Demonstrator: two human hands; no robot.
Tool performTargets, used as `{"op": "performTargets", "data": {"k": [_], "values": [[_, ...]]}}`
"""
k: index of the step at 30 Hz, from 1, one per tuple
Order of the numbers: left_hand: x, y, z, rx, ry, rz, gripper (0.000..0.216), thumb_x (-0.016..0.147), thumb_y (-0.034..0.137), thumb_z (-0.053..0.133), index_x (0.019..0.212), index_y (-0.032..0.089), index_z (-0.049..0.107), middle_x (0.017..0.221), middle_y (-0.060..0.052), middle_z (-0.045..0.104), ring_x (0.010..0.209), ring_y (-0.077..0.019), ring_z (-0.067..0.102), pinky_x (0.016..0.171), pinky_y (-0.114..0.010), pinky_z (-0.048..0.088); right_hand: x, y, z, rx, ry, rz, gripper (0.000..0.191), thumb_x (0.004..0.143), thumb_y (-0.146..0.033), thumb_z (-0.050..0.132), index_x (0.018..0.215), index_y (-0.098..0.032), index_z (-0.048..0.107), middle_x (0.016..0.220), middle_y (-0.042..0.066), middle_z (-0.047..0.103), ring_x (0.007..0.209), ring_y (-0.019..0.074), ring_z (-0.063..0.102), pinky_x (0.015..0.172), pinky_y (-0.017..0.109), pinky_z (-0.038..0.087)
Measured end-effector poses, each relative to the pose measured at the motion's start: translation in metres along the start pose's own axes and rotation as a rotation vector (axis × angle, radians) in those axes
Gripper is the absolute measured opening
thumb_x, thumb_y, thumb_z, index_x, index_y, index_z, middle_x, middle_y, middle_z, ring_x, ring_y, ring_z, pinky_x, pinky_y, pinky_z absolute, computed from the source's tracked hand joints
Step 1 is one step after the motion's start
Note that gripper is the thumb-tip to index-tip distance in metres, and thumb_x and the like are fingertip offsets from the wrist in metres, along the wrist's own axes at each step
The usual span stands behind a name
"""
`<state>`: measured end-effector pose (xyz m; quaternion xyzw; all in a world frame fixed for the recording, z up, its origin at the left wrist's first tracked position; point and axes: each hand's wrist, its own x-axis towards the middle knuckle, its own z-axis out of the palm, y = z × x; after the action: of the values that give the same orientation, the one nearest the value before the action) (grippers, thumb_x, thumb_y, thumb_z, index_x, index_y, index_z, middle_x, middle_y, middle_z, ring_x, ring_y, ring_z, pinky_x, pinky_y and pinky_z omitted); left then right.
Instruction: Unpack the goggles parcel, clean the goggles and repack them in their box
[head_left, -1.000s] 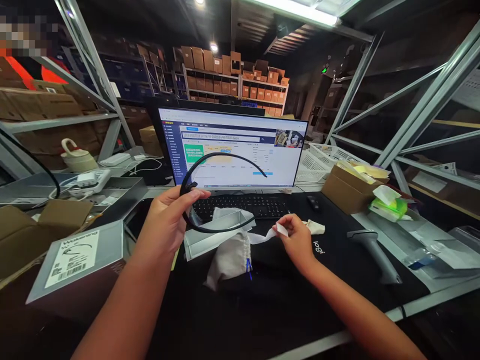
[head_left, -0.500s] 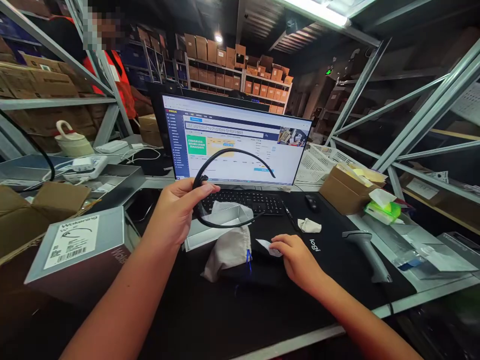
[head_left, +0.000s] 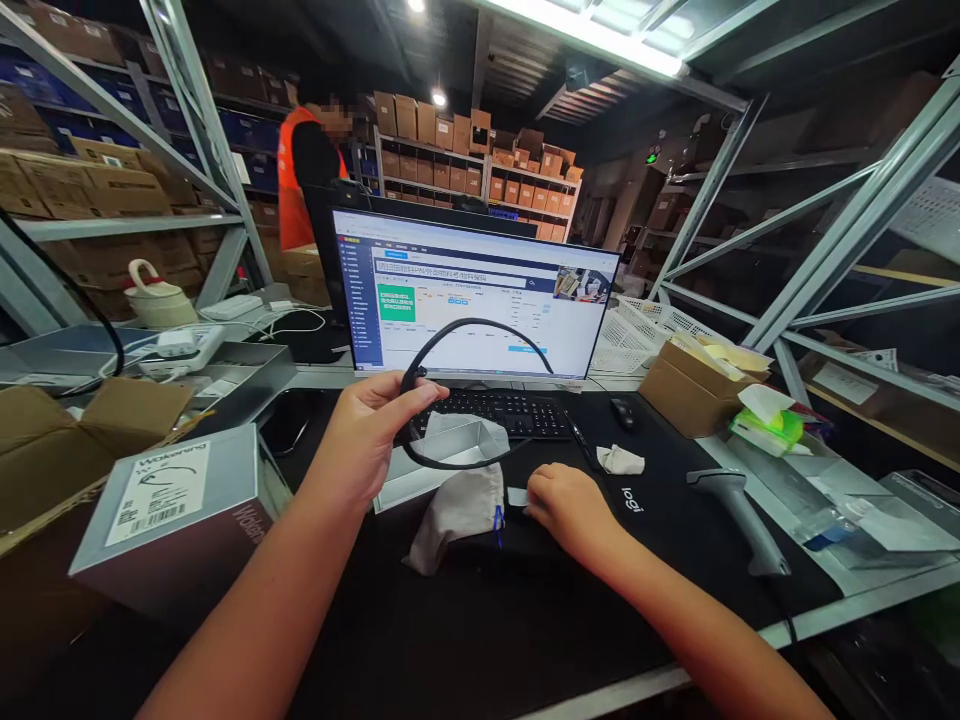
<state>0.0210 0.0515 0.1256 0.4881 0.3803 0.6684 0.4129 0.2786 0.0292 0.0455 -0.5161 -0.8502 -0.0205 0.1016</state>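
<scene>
Lit monitor (head_left: 465,285) behind keyboard (head_left: 499,407); grey scanner (head_left: 750,520) on black mat (head_left: 667,475).

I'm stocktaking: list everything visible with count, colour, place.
Curved band: 1, black, before monitor
Slip: 1, white, beside pouch
Pouch: 1, grey, on mat
Tray: 1, grey, behind pouch
Monitor: 1, black, behind keyboard
Keyboard: 1, black, below monitor
Pen: 1, black, beside keyboard
Mouse: 1, black, near cloth
Cloth: 1, cream, near mouse
Scanner: 1, grey, mat's right
Labelled box: 1, grey, left
Tissue pack: 1, green, right
Baskets: 2+, white, right
Cartons: many, brown, mostly shelved
Co-worker: 1, orange-vested, behind monitor
Left hand: 1, bare, holding band
Right hand: 1, bare, at slip
</scene>
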Motion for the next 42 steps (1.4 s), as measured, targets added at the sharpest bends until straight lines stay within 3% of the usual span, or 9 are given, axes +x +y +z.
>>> {"op": "performTargets", "data": {"k": [5, 9, 11, 14, 17, 21, 29, 34, 42], "values": [[0.005, 0.0, -0.005, -0.091, 0.014, -0.046, 0.02, 0.063, 0.036, 0.085, 0.071, 0.019, 0.08, 0.077, -0.003, 0.077, 0.084, -0.0179, 0.067, 0.081, -0.023, 0.051, 0.0, 0.019, -0.009, 0.39, 0.089, 0.112, 0.01, 0.08, -0.018, 0.079, 0.078, -0.022, 0.07, 0.082, -0.001, 0.075, 0.077, 0.0173, 0.068, 0.067, 0.027, 0.045], [0.01, 0.0, -0.006, -0.305, 0.021, -0.208, 0.026, 0.052, 0.036, 0.09, 0.062, 0.017, 0.076, 0.069, -0.002, 0.074, 0.076, -0.0151, 0.068, 0.078, -0.021, 0.056, -0.005, 0.039, -0.025, 0.549, 0.346, 0.2, 0.005, 0.08, -0.022, 0.077, 0.081, -0.024, 0.074, 0.078, -0.001, 0.077, 0.075, 0.0194, 0.072, 0.066, 0.028, 0.05], [0.011, -0.002, -0.005, -0.391, 0.029, -0.271, 0.028, 0.049, 0.034, 0.091, 0.062, 0.015, 0.075, 0.067, -0.002, 0.072, 0.074, -0.015, 0.068, 0.078, -0.022, 0.059, -0.008, 0.044, -0.033, 0.568, 0.471, 0.174, 0.01, 0.082, -0.027, 0.075, 0.091, -0.026, 0.077, 0.083, 0.001, 0.08, 0.079, 0.0217, 0.075, 0.07, 0.031, 0.055], [0.012, -0.005, -0.002, -0.473, 0.037, -0.34, 0.021, 0.059, 0.03, 0.087, 0.064, 0.015, 0.073, 0.07, -0.001, 0.071, 0.075, -0.0149, 0.069, 0.079, -0.024, 0.062, -0.012, 0.042, -0.042, 0.537, 0.563, 0.077, 0.013, 0.088, -0.031, 0.069, 0.094, -0.028, 0.08, 0.091, 0.003, 0.081, 0.085, 0.024, 0.077, 0.078, 0.036, 0.058], [0.011, -0.007, 0.002, -0.525, 0.063, -0.402, 0.013, 0.07, 0.025, 0.078, 0.065, 0.016, 0.07, 0.07, 0.0, 0.069, 0.076, -0.0147, 0.07, 0.082, -0.028, 0.063, -0.013, 0.037, -0.047, 0.59, 0.574, 0.015, 0.014, 0.091, -0.034, 0.068, 0.09, -0.028, 0.081, 0.094, 0.004, 0.081, 0.088, 0.0239, 0.077, 0.079, 0.036, 0.06], [0.009, -0.008, 0.003, -0.486, 0.068, -0.39, 0.014, 0.066, 0.025, 0.08, 0.063, 0.017, 0.069, 0.068, 0.001, 0.068, 0.074, -0.0145, 0.069, 0.081, -0.027, 0.063, -0.015, 0.035, -0.055, 0.643, 0.534, -0.008, 0.018, 0.089, -0.041, 0.071, 0.083, -0.026, 0.079, 0.088, 0.004, 0.08, 0.082, 0.0221, 0.075, 0.074, 0.032, 0.058], [0.007, -0.019, -0.009, -0.25, -0.188, -0.362, 0.03, 0.05, 0.041, 0.094, 0.06, 0.021, 0.074, 0.072, -0.003, 0.073, 0.081, -0.0169, 0.068, 0.079, -0.019, 0.06, -0.021, 0.039, -0.074, 0.598, 0.634, 0.143, 0.022, 0.088, -0.042, 0.072, 0.075, -0.025, 0.078, 0.077, 0.003, 0.078, 0.071, 0.0207, 0.071, 0.066, 0.031, 0.053], [0.004, -0.017, -0.009, -0.147, -0.243, -0.366, 0.035, 0.05, 0.048, 0.092, 0.064, 0.019, 0.077, 0.077, -0.007, 0.074, 0.085, -0.0195, 0.068, 0.077, -0.017, 0.058, -0.025, 0.033, -0.076, 0.591, 0.642, 0.116, 0.028, 0.087, -0.045, 0.072, 0.07, -0.024, 0.076, 0.074, 0.004, 0.077, 0.069, 0.0206, 0.071, 0.065, 0.03, 0.053], [0.001, -0.017, -0.006, -0.081, -0.353, -0.41, 0.036, 0.05, 0.051, 0.09, 0.064, 0.02, 0.077, 0.076, -0.007, 0.072, 0.075, -0.0205, 0.066, 0.06, -0.023, 0.054, -0.033, 0.027, -0.075, 0.531, 0.661, 0.044, 0.027, 0.092, -0.044, 0.068, 0.075, -0.024, 0.076, 0.077, 0.003, 0.078, 0.072, 0.0199, 0.073, 0.065, 0.029, 0.055]]}}
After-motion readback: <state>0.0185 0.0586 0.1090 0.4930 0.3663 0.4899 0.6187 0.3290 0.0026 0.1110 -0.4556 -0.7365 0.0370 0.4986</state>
